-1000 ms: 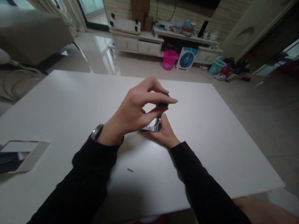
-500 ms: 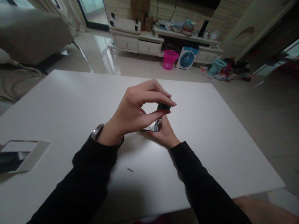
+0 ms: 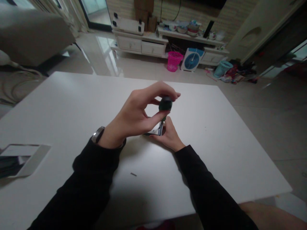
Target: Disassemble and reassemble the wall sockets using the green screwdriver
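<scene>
Dark green handle (image 3: 165, 104), rounded and stubby, gripped in left hand (image 3: 137, 110): thumb on near side, fingers bent over the far side, some tips reaching past it. Handle stands roughly upright, blackish top facing up; its lower end sits right by the right hand's upper finger, tip hidden. Right hand (image 3: 170, 138) lower down, curled round the right side of a flat dark-edged piece (image 3: 157, 130), pinching its corner area; exact finger contact partly out of sight. Piece is below the left hand's thumb, between the two hands, pale on top with little dark marks, too small to identify; most of it covered by left hand. Both hands over white desk (image 3: 220, 153).

Silver-toned watch (image 3: 98, 134) on left wrist; black sleeves (image 3: 96, 172) on both arms. Small grey strip (image 3: 133, 174) lies on desk nearer the body than either hand, between forearms, touching neither. Pale open box (image 3: 42, 158) with dark contents well off to the left of left hand, cut by view edge. Past the hands, on the floor: pink basket (image 3: 174, 60), blue-and-white fan (image 3: 192, 60) beside it, teal basket (image 3: 223, 69) farther right. White cabinet (image 3: 130, 44) behind.
</scene>
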Available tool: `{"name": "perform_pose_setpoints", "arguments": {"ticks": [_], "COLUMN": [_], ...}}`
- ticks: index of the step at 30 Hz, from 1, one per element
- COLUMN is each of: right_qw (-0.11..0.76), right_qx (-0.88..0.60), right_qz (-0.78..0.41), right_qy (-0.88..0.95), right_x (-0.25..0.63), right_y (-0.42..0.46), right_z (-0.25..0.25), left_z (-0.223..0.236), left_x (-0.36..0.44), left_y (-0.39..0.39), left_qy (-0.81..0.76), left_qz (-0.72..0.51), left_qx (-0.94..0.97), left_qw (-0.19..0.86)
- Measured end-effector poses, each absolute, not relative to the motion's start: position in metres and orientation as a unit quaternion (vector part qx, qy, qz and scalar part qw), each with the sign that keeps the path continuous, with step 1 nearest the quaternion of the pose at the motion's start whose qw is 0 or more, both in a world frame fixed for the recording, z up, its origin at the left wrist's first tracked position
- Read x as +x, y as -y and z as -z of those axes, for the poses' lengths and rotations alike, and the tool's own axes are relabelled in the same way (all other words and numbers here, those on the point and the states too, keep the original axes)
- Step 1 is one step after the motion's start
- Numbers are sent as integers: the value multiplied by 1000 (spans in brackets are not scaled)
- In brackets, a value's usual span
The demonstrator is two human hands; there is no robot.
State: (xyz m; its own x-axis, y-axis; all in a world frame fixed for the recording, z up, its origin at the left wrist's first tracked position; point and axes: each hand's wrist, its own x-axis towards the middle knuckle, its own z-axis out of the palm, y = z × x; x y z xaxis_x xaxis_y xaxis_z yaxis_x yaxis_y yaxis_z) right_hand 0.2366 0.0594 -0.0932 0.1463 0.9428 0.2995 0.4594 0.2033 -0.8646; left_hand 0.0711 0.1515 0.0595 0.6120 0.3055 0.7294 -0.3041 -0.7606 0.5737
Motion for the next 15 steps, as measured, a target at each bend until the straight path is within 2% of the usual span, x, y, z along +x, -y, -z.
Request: {"name": "perform_pose_setpoints", "arguments": {"ticks": [10, 15], "right_qw": [496, 504], "right_qx": [-567, -563], "right_qz": [-263, -249], "right_qy": [603, 606], "right_x": [237, 237], "right_y": [-61, -60], "right_z": [95, 93], "left_z": [-59, -64], "left_x": [73, 71], "left_y": [-154, -151], "left_qy": [-49, -13], "left_qz": [-487, -440], "left_qx": [821, 843], "left_qw": [294, 308]}}
